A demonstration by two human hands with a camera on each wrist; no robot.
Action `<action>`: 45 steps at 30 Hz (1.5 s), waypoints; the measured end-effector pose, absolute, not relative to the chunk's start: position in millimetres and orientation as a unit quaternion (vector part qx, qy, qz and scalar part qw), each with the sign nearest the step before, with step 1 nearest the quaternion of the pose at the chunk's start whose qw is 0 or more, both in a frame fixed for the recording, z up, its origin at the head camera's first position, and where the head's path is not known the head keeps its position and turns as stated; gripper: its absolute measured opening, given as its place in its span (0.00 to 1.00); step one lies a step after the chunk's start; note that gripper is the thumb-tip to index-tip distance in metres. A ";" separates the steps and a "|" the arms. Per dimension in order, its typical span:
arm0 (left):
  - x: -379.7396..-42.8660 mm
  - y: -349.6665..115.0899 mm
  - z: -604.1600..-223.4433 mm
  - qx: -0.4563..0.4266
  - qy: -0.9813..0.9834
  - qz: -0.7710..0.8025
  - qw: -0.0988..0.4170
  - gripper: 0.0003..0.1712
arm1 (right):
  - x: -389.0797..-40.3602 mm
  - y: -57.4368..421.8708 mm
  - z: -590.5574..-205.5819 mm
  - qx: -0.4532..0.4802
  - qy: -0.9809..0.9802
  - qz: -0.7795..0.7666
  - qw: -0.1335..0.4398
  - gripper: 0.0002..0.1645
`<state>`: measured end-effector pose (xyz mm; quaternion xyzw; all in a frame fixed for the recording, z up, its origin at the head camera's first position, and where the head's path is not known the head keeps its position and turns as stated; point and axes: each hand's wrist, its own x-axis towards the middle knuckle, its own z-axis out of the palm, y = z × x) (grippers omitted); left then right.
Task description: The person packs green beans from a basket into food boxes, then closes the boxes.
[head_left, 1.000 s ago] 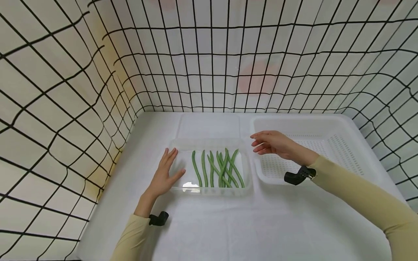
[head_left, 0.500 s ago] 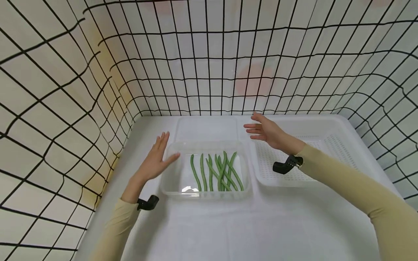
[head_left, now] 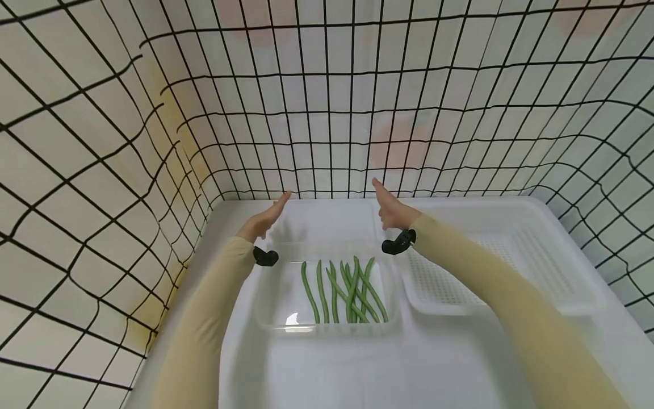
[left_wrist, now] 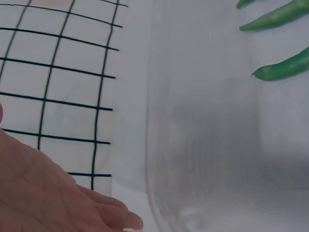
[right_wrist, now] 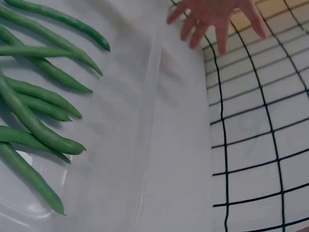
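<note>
Several green beans (head_left: pixel 352 292) lie in a clear plastic container (head_left: pixel 278 295), the right-hand ones crossing over each other. Behind it, a faint flat clear panel like a lid (head_left: pixel 332 221) lies on the table. My left hand (head_left: pixel 265 220) is raised by the panel's left side, holding nothing; in the right wrist view the fingers of this left hand (right_wrist: pixel 217 21) are spread. My right hand (head_left: pixel 392 209) is over the panel's right side, thumb up and fingers mostly hidden in the head view. Whether either hand touches the panel, I cannot tell.
A white perforated basket (head_left: pixel 480 309) stands right of the container, under my right forearm. Black wire mesh (head_left: pixel 327 125) rises along the back and both sides of the white table (head_left: pixel 332 369).
Both hands have moved from the container's two sides to farther back, coming nearer each other beyond its far rim. The beans and basket have kept their places; the head view has tilted up slightly.
</note>
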<state>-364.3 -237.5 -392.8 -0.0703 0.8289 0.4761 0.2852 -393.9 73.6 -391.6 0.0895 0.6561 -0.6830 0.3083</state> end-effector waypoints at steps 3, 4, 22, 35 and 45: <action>-367.4 -232.3 -408.4 -0.089 0.829 0.458 0.308 0.49 | -400.0 69.3 -408.6 0.119 0.664 -0.668 0.314 0.49; -368.0 -231.2 -412.7 -0.093 0.829 0.456 0.311 0.48 | -401.5 67.9 -413.4 0.127 0.666 -0.665 0.314 0.48; -388.3 -223.3 -425.0 -0.130 0.815 0.501 0.259 0.45 | -417.6 48.6 -432.4 0.111 0.685 -0.661 0.285 0.43; -393.3 -237.5 -443.0 -0.180 0.761 0.584 0.218 0.57 | -426.2 54.0 -433.5 0.125 0.666 -0.697 0.234 0.42; -385.6 -242.0 -435.9 -0.188 0.727 0.637 0.173 0.47 | -424.3 53.1 -432.8 0.187 0.647 -0.692 0.259 0.51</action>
